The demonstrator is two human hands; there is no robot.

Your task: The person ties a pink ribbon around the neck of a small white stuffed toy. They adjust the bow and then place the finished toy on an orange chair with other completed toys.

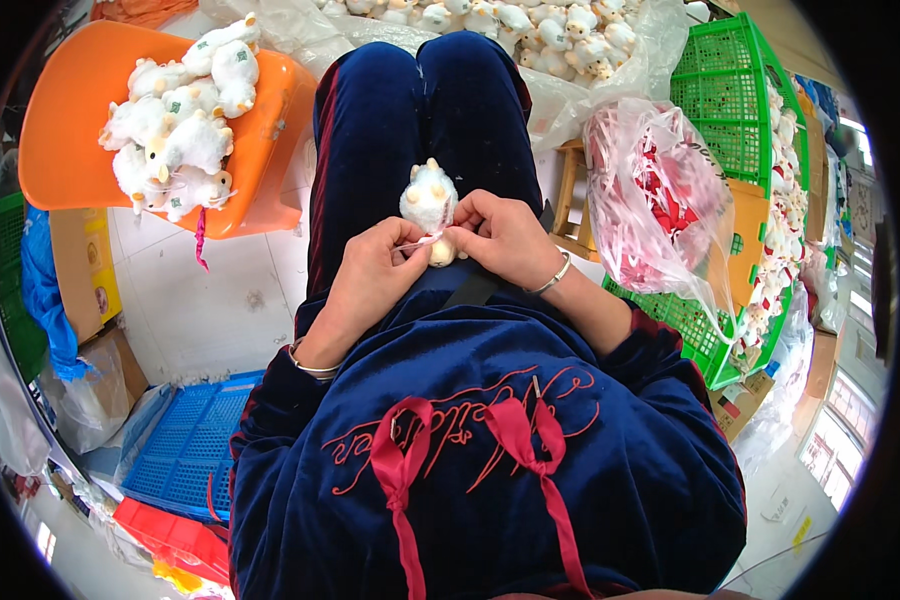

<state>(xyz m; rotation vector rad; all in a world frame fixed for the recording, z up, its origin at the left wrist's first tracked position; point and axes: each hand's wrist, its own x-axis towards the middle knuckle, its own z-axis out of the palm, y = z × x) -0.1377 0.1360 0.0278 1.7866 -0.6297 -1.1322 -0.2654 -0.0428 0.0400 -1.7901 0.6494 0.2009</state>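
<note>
A small white plush animal (429, 198) with pale ears and feet rests on my lap, between my dark blue velvet thighs. Around its neck runs a thin pale pink ribbon (410, 245). My left hand (375, 268) pinches the ribbon between thumb and fingertips at the toy's left side. Close against the toy's right side, the fingers of my right hand (507, 240) are also pinched on the ribbon near the neck. The exact spot where the ribbon crosses is partly hidden by my fingertips.
An orange chair (65, 120) at the left bears several plush animals. Beyond my knees lies a clear plastic sheet (660, 55) with many more. A bag of red and pink ribbons (660, 200) and a green crate (720, 85) stand right; a blue crate (185, 440) sits lower left.
</note>
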